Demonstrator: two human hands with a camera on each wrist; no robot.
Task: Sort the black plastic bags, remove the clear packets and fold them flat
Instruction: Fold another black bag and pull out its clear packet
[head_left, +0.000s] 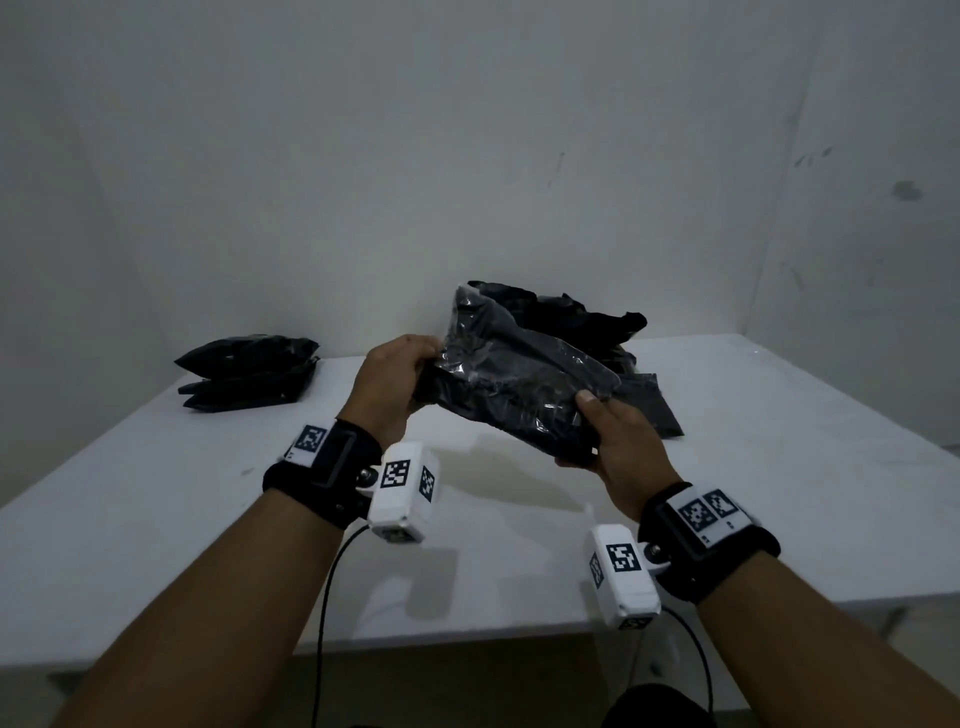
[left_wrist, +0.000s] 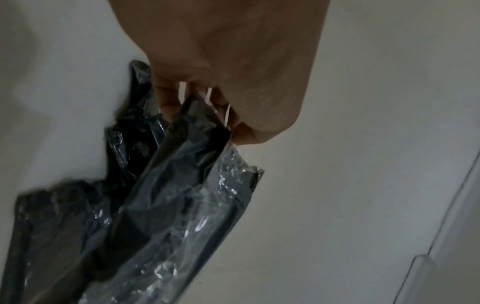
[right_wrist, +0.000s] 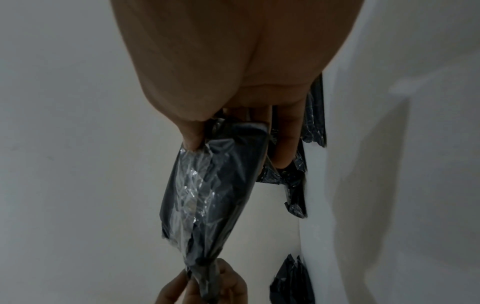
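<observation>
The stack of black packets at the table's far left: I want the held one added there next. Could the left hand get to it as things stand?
Probably, but not freely: the left hand grips the clear-wrapped packet. Bare table lies before the stack.

Bare table (head_left: 519, 545) below; stacked bags (head_left: 249, 371) far left, loose pile (head_left: 587, 322) behind.
</observation>
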